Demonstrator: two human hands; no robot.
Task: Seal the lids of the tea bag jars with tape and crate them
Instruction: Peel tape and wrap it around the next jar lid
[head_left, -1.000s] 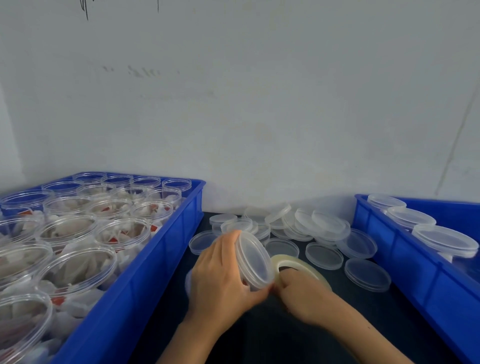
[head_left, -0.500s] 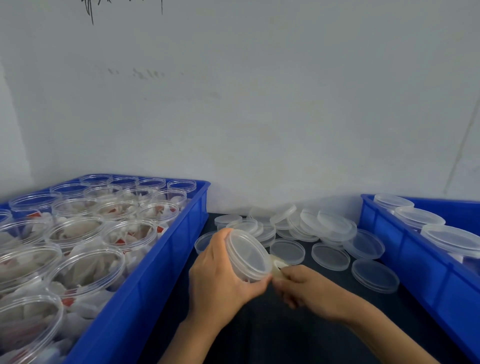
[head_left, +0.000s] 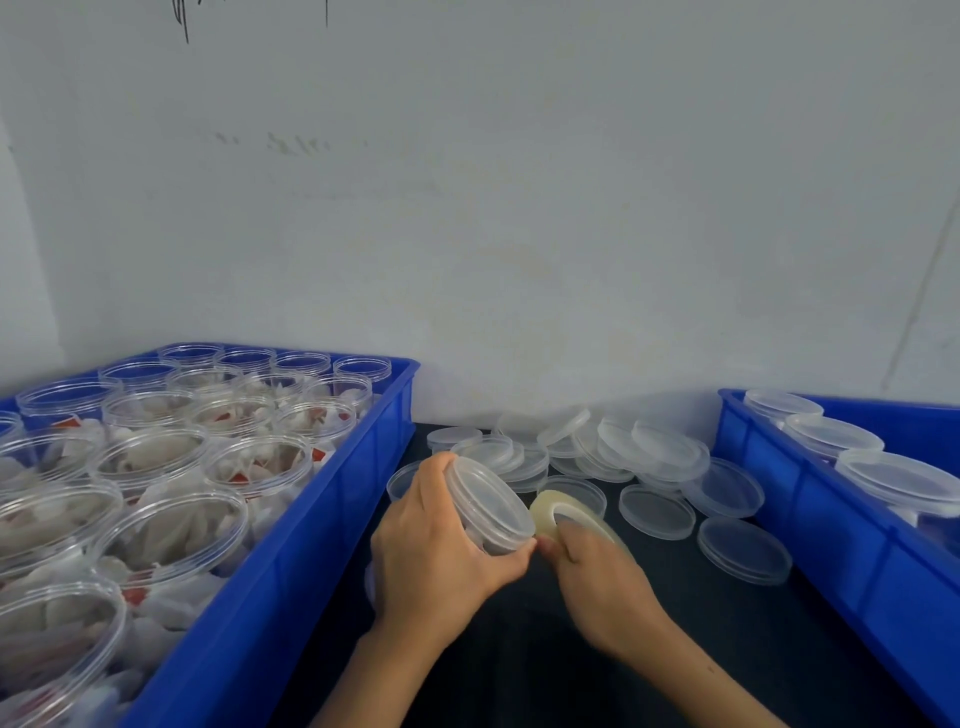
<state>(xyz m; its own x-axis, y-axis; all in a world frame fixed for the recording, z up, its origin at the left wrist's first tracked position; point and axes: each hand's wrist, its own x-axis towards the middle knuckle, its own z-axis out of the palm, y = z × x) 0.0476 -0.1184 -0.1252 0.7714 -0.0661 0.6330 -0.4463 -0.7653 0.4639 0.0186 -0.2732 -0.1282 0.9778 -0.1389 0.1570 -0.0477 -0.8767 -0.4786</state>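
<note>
From the head camera, you look down at a dark bench (head_left: 675, 649) set against a pale grey wall (head_left: 519, 208). Your left hand (head_left: 441, 551) is curled around a clear plastic jar (head_left: 485, 506), which is tipped on its side with its lidded end pointing right and away from you. The thumb reaches under the lid's rim. Your right hand (head_left: 597, 577) grips a roll of clear tape (head_left: 558, 512) with its fingers curled over the ring, and the roll sits just beside the jar's lid, touching or nearly touching it. The tips of your 2 thumbs meet just below the lid's edge. Any strip of tape between roll and jar is too faint to make out.

To your left, a blue crate (head_left: 311, 519) holds many open jars (head_left: 171, 525) standing upright and filled with white tea bags that have red tags. To your right, a second blue crate (head_left: 810, 519) holds 4 lidded jars (head_left: 898, 478) in a row. Between the crates, near the wall, loose clear lids (head_left: 654, 457) lie scattered and overlapping on the bench.
</note>
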